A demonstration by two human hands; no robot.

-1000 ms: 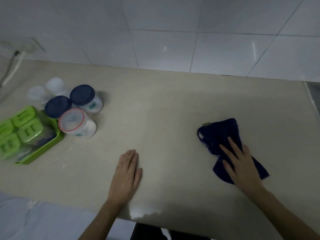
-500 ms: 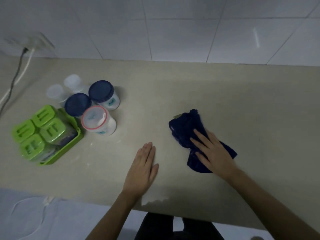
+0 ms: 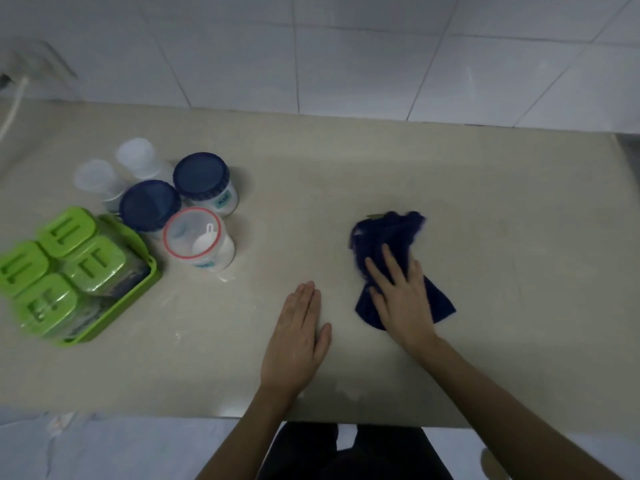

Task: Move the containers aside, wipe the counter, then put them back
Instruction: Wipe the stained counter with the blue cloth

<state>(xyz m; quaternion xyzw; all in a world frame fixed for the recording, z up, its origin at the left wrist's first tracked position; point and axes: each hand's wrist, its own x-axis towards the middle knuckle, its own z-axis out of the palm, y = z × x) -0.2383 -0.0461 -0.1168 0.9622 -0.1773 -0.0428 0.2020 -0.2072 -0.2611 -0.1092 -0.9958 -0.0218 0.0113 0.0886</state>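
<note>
While the right hand (image 3: 403, 299) presses flat on the dark cloth (image 3: 388, 244), fingers spread, the left hand (image 3: 298, 337) lies open and empty on the counter (image 3: 485, 209); the jars (image 3: 194, 206) cluster far left, nearer that hand; one clear jar (image 3: 197, 239) holds a scoop; lidded boxes fill the green tray (image 3: 135, 299).

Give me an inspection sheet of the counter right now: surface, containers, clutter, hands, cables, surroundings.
Surface: beige counter, white streaks near the tray.
Job's things: dark blue cloth mid-counter; two blue-lidded jars, a red-rimmed jar with a scoop inside, two clear-capped bottles, and a green tray of green-lidded boxes, all grouped at left.
Clutter: nothing seen.
Hands: left hand flat on the counter, empty; right hand flat, pressing the cloth, no closed grip.
Cables: white cord at far left by a blurred wall fitting.
Surroundings: white tiled wall.
</note>
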